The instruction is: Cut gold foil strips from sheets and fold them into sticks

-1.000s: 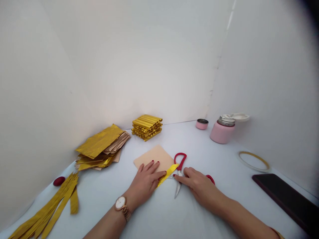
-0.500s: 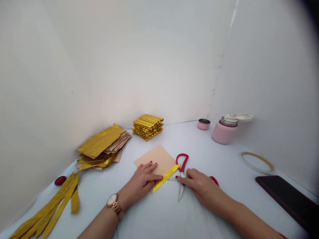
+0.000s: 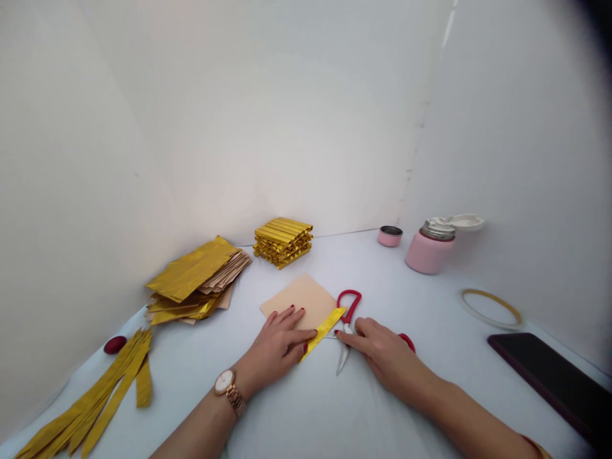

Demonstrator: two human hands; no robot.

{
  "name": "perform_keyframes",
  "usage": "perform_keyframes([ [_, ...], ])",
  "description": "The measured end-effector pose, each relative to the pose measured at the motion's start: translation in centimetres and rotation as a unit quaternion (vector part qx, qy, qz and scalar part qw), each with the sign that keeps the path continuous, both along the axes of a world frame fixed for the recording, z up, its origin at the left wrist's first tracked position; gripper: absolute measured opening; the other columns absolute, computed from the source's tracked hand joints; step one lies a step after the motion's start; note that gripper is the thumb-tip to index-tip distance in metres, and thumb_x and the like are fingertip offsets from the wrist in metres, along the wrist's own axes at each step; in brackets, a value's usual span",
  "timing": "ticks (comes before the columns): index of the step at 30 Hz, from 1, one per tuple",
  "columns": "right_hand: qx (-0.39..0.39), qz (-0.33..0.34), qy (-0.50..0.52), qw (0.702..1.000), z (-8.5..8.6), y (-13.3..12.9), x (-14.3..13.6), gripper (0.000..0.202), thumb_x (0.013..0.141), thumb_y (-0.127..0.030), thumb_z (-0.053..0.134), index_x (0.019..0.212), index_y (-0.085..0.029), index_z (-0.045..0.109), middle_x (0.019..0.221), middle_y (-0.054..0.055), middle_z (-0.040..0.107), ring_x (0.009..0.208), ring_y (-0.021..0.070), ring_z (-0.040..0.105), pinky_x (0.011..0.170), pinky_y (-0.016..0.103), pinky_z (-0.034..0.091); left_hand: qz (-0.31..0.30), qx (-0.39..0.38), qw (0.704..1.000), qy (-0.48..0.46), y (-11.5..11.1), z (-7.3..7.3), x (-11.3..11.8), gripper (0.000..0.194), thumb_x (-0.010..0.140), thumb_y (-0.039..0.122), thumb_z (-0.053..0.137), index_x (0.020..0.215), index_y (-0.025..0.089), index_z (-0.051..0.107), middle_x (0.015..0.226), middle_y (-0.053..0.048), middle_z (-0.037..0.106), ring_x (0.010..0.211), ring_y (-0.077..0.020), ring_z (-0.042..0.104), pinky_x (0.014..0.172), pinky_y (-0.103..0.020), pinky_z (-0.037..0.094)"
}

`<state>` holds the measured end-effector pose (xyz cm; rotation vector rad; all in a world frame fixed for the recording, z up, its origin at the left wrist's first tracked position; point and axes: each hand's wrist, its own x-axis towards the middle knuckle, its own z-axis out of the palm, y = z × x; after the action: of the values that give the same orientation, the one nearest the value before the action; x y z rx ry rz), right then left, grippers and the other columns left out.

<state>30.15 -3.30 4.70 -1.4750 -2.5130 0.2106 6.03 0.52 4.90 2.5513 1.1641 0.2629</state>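
Observation:
A beige sheet (image 3: 306, 296) lies flat, with a shiny gold strip (image 3: 321, 335) along its near right edge. My left hand (image 3: 282, 344) rests on the sheet, fingers spread, its index fingertip and thumb at the gold strip. Open scissors (image 3: 351, 307) with red handles lie right of the sheet, one handle loop touching or close to the strip's far end. My right hand (image 3: 382, 354) lies over the scissors, index finger stretched onto the blades near the pivot, other fingers curled. It covers part of the second red handle.
Gold and beige sheets (image 3: 191, 274) are piled at left, with gold strips (image 3: 105, 401) nearer. Folded gold pieces (image 3: 283, 242) stand at the back. Rightward are a pink jar (image 3: 429, 252), its pink lid (image 3: 390, 236), a tape ring (image 3: 492, 308) and a phone (image 3: 554, 382).
My left hand has shifted slightly right and forward with the sheet and strip, and its thumb now shows at the strip. The scissors have moved or turned slightly under my right hand.

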Motion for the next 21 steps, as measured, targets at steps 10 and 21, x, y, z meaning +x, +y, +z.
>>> perform_keyframes([
  [10,0.003,0.009,-0.002,1.000,0.00,-0.06,-0.13,0.049,0.083,0.000,0.038,0.121,-0.028,0.052,0.086,0.006,0.052,0.078,0.0187,0.049,0.068,0.028,0.041,-0.002,-0.001,1.000,0.002,0.00,0.16,-0.07,0.036,0.089,0.028,0.043,0.123,0.039,0.049,0.141,-0.002,0.034,0.132,-0.0256,0.022,0.103,-0.052,0.019],
  [21,-0.011,0.016,0.000,1.000,-0.24,-0.24,0.56,0.047,0.085,-0.004,0.038,0.122,-0.030,0.051,0.087,0.006,0.052,0.080,0.0194,0.049,0.069,0.029,0.041,0.000,-0.009,1.000,0.002,0.05,0.09,-0.13,0.037,0.089,0.028,0.043,0.123,0.038,0.049,0.142,-0.001,0.032,0.132,-0.0254,0.020,0.103,-0.052,0.017],
])
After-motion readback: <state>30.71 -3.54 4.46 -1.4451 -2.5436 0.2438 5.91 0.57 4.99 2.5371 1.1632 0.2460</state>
